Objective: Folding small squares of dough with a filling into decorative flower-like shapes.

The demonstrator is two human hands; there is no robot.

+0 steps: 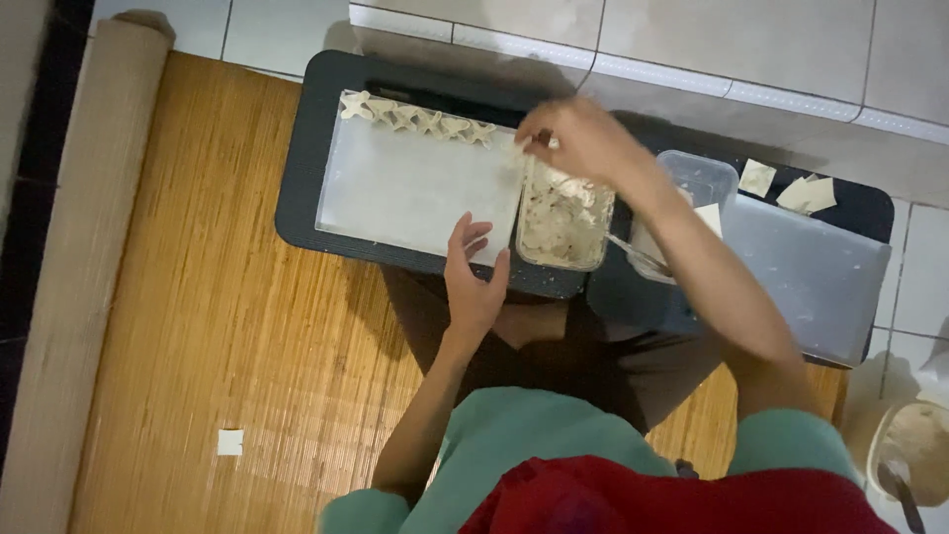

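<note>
A person sits on a woven mat (227, 326) before a dark tray (306, 168) lined with white paper (415, 188). A row of star-shaped folded dough pieces (415, 119) lies along the paper's far edge. The left hand (474, 277) rests at the paper's near corner, fingers loosely spread and holding nothing. The right hand (578, 138) hovers over a clear rectangular container (563, 222) of pale filling, fingers pinched on a small dough piece. Just beside it stands a second clear container (697, 183) with a spoon (638, 255).

Left hand (473, 282) lies open with fingers spread, while right hand (578, 138) reaches forward, fingertips pinched together.
</note>
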